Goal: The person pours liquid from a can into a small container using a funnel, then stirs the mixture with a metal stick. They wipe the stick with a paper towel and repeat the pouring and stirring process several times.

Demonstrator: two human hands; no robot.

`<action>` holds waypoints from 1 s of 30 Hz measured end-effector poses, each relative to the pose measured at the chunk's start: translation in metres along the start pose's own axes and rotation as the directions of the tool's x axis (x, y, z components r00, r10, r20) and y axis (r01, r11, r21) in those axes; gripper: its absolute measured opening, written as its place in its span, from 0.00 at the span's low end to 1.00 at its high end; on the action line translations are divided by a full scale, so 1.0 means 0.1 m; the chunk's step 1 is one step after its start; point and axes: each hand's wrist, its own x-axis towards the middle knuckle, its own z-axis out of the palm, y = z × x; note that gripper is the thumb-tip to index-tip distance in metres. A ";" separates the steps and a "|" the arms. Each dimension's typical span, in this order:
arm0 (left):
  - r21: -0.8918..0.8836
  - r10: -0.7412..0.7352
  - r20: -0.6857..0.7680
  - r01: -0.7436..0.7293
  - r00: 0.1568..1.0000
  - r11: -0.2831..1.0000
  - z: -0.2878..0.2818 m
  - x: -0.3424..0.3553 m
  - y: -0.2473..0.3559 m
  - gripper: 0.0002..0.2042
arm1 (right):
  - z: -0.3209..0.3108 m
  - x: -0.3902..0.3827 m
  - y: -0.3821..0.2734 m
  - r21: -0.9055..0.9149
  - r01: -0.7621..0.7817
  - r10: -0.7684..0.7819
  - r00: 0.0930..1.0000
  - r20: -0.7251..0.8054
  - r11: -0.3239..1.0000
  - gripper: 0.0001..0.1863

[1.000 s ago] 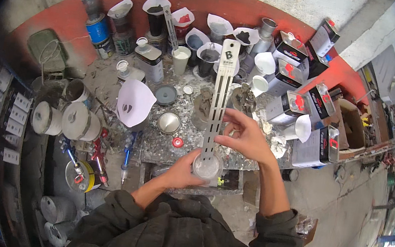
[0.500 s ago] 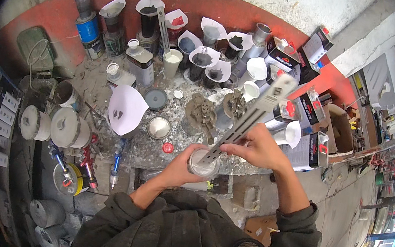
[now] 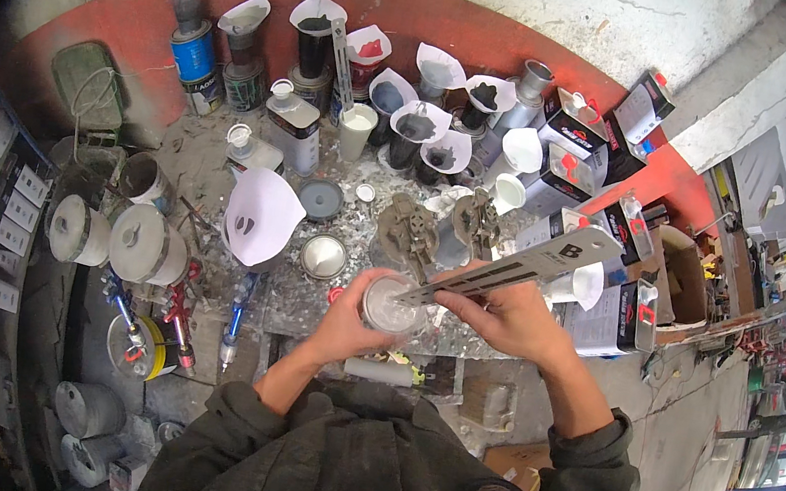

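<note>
Held over the bench's front edge is a clear plastic cup (image 3: 387, 315) with pale contents, and my left hand (image 3: 339, 320) is wrapped round its left side. My right hand (image 3: 515, 321) pinches a slotted metal mixing stick (image 3: 562, 257). The stick slants down leftward, its lower end at the cup's mouth; I cannot tell how deep it reaches. Just behind the cup are clay-coloured, paint-crusted tools on containers (image 3: 406, 232). Left of the cup lies a small round tin (image 3: 324, 257). A red cap, partly hidden by my left hand, sits beside it.
Several paint cups lined with paper strainers (image 3: 417, 126) stand along the red back panel. Metal solvent cans (image 3: 563, 181) crowd the right. At left are a paper funnel (image 3: 261, 217), lidded pots (image 3: 147, 244) and spray guns (image 3: 180, 316) hanging at the bench front.
The mixing stick has swung from steep to much flatter, its upper end dropping to the right. The cup and my left hand have shifted slightly; the whole view has moved a little.
</note>
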 end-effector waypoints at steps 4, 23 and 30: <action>-0.056 -0.068 -0.066 0.064 0.996 0.996 -0.01 0.03 -0.04 0.41 | 0.21 -0.07 -0.05 0.097 -0.094 0.106 0.987 -0.125 0.991 0.09; -0.051 -0.055 -0.091 0.051 0.994 0.997 0.03 0.13 0.03 0.39 | 0.21 0.06 -0.09 0.006 -0.036 0.036 0.984 -0.176 0.999 0.14; -0.033 -0.074 -0.109 0.071 0.991 0.997 0.07 0.13 0.02 0.40 | 0.27 0.02 -0.15 0.045 0.010 0.001 0.971 -0.238 0.999 0.17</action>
